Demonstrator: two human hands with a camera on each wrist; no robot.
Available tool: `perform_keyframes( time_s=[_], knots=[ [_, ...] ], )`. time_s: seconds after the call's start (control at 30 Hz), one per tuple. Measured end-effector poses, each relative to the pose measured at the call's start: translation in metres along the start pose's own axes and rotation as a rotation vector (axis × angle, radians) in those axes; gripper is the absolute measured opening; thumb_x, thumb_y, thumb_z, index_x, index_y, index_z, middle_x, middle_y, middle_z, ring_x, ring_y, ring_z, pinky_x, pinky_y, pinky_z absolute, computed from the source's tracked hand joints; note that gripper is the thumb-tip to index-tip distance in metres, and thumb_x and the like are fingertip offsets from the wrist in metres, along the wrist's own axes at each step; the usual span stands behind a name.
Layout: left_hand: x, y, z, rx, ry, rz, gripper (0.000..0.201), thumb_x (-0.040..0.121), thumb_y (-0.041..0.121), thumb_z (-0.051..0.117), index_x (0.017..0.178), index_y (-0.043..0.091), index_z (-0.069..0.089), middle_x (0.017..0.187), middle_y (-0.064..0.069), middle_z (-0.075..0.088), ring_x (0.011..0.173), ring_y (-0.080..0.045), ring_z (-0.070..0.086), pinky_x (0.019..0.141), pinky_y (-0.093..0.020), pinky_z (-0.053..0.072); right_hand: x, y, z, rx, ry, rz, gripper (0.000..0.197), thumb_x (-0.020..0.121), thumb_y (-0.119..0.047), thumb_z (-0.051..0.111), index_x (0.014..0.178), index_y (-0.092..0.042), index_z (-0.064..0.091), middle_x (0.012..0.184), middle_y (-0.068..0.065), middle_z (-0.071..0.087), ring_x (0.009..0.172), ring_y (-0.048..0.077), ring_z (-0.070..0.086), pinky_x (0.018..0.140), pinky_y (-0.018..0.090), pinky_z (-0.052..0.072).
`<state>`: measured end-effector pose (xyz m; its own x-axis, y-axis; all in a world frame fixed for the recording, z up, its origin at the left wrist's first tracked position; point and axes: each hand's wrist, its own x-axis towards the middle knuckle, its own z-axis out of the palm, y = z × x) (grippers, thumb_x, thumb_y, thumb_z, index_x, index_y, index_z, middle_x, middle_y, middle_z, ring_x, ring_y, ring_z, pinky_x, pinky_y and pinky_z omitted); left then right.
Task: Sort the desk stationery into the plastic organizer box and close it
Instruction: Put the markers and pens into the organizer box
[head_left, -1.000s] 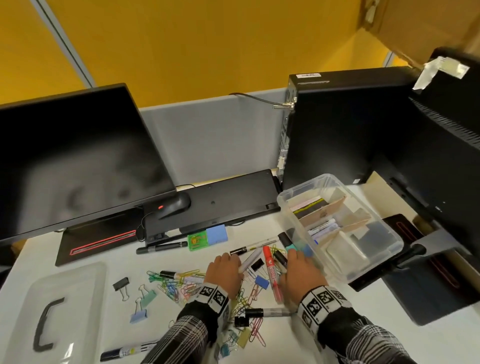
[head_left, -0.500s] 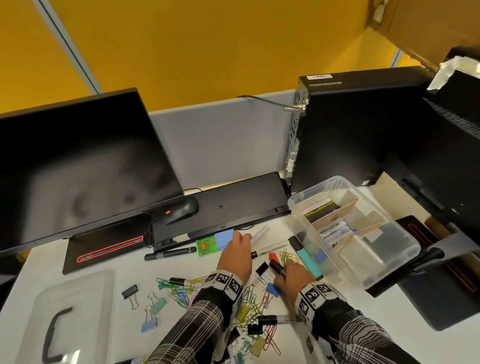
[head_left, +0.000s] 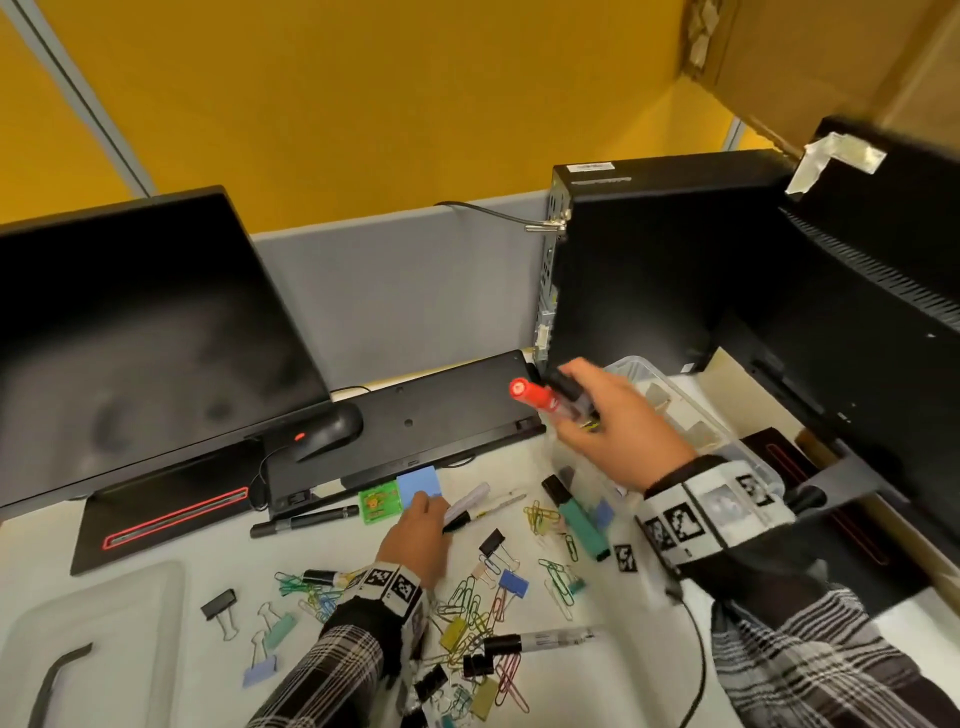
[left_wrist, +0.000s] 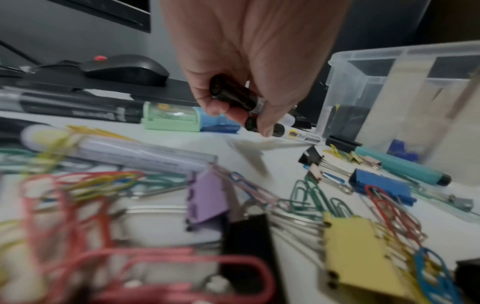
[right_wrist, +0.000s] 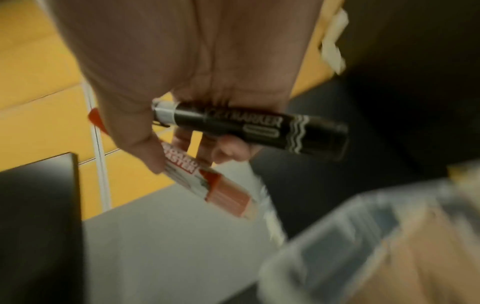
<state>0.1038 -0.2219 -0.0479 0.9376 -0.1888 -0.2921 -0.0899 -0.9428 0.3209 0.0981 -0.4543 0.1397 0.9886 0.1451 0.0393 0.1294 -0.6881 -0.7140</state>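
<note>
1. Right hand (head_left: 608, 415): raised above the near end of the plastic organizer box (head_left: 727, 441), fingers curled round a red marker (head_left: 535, 397) and a black marker (right_wrist: 259, 128).
2. Left hand (head_left: 415, 535): low over the desk (head_left: 613, 613), palm down, fingertips pinching the black-capped end of a white marker (head_left: 467, 506).
3. Paper clips (head_left: 467, 608), binder clips and a teal highlighter (head_left: 579, 519): scattered on the desk beside the box.
4. Box lid (head_left: 93, 639): lying at far left.

Head view bright, even overhead light, soft shadows on the desk (head_left: 156, 525); wide-angle bend at edges. Left wrist view: clips (left_wrist: 124, 236) up close out of focus, mid-ground sharper. Right wrist view dim, warm, heavy motion blur, box (right_wrist: 363, 236) smeared bottom right.
</note>
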Motion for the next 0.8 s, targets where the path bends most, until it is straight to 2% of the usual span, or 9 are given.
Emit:
perform_keyframes(
  time_s=[0.1, 0.17, 0.3, 0.37, 0.43, 0.5, 0.6, 0.7, 0.8],
  knots=[
    [-0.011, -0.008, -0.006, -0.08, 0.057, 0.012, 0.038, 0.095, 0.019, 0.047, 0.132, 0.018, 0.041, 0.12, -0.002, 0.04, 0.094, -0.022, 0.057, 0.083, -0.036, 0.051, 0.01, 0.023, -0.029, -0.342, 0.044, 0.009, 0.027, 0.088, -0.022, 0.058, 0.113, -0.028, 0.049, 0.103, -0.009, 0.053, 0.093, 0.013, 0.037, 0.081, 0.028, 0.035],
    [-0.018, -0.011, -0.009, -0.12, 0.078, 0.014, 0.036, 0.095, 0.019, 0.047, 0.131, 0.018, 0.041, 0.12, -0.002, 0.039, 0.095, -0.022, 0.056, 0.084, -0.035, 0.05, 0.015, 0.045, -0.038, -0.469, -0.032, 0.098, 0.03, 0.086, -0.022, 0.058, 0.115, -0.027, 0.049, 0.109, -0.004, 0.056, 0.098, 0.018, 0.037, 0.086, 0.034, 0.037],
    [-0.026, -0.009, -0.014, -0.186, 0.137, 0.002, 0.035, 0.095, 0.019, 0.047, 0.13, 0.018, 0.043, 0.123, -0.001, 0.039, 0.101, -0.017, 0.054, 0.089, -0.03, 0.047, 0.024, 0.083, -0.04, -0.651, -0.237, 0.22, 0.024, 0.08, -0.024, 0.058, 0.101, -0.033, 0.05, 0.109, 0.001, 0.062, 0.11, 0.029, 0.048, 0.093, 0.038, 0.041],
    [-0.027, -0.006, -0.013, -0.206, 0.159, -0.001, 0.034, 0.095, 0.021, 0.047, 0.129, 0.018, 0.044, 0.124, 0.0, 0.039, 0.102, -0.016, 0.054, 0.09, -0.029, 0.046, 0.027, 0.095, -0.037, -0.736, -0.314, 0.254, 0.036, 0.08, -0.024, 0.058, 0.114, -0.033, 0.054, 0.115, 0.001, 0.061, 0.113, 0.028, 0.046, 0.093, 0.037, 0.042],
    [-0.029, -0.004, -0.011, -0.221, 0.177, 0.0, 0.033, 0.095, 0.023, 0.048, 0.128, 0.02, 0.044, 0.125, 0.001, 0.039, 0.103, -0.015, 0.054, 0.09, -0.029, 0.048, 0.028, 0.102, -0.034, -0.777, -0.361, 0.273, 0.046, 0.083, -0.027, 0.059, 0.126, -0.039, 0.05, 0.122, 0.001, 0.057, 0.116, 0.026, 0.044, 0.094, 0.036, 0.041],
    [-0.032, -0.002, -0.008, -0.228, 0.193, 0.024, 0.033, 0.096, 0.026, 0.047, 0.128, 0.021, 0.044, 0.126, 0.003, 0.038, 0.104, -0.014, 0.054, 0.088, -0.03, 0.049, 0.028, 0.108, -0.032, -0.778, -0.381, 0.261, 0.045, 0.085, -0.033, 0.058, 0.128, -0.043, 0.049, 0.124, 0.0, 0.054, 0.116, 0.026, 0.043, 0.096, 0.036, 0.041],
    [-0.036, 0.003, -0.005, -0.228, 0.21, 0.056, 0.031, 0.096, 0.029, 0.047, 0.126, 0.021, 0.045, 0.124, 0.005, 0.037, 0.103, -0.013, 0.054, 0.084, -0.027, 0.049, 0.025, 0.109, -0.034, -0.732, -0.39, 0.279, 0.039, 0.086, -0.03, 0.055, 0.125, -0.031, 0.053, 0.121, 0.002, 0.055, 0.115, 0.027, 0.044, 0.095, 0.036, 0.04],
    [-0.038, 0.005, -0.003, -0.237, 0.231, 0.058, 0.028, 0.096, 0.028, 0.047, 0.123, 0.02, 0.047, 0.119, 0.005, 0.038, 0.092, -0.009, 0.051, 0.079, -0.022, 0.045, 0.022, 0.106, -0.033, -0.752, -0.345, 0.238, 0.036, 0.083, -0.036, 0.046, 0.119, -0.036, 0.051, 0.121, 0.0, 0.055, 0.114, 0.026, 0.044, 0.098, 0.04, 0.037],
    [-0.039, 0.004, 0.0, -0.242, 0.232, 0.058, 0.026, 0.096, 0.028, 0.047, 0.121, 0.02, 0.047, 0.117, 0.006, 0.038, 0.09, -0.008, 0.05, 0.079, -0.02, 0.043, 0.022, 0.1, -0.028, -0.882, -0.34, 0.121, 0.025, 0.09, -0.034, 0.044, 0.112, -0.036, 0.057, 0.122, -0.007, 0.054, 0.12, 0.023, 0.039, 0.107, 0.044, 0.024]
  ],
)
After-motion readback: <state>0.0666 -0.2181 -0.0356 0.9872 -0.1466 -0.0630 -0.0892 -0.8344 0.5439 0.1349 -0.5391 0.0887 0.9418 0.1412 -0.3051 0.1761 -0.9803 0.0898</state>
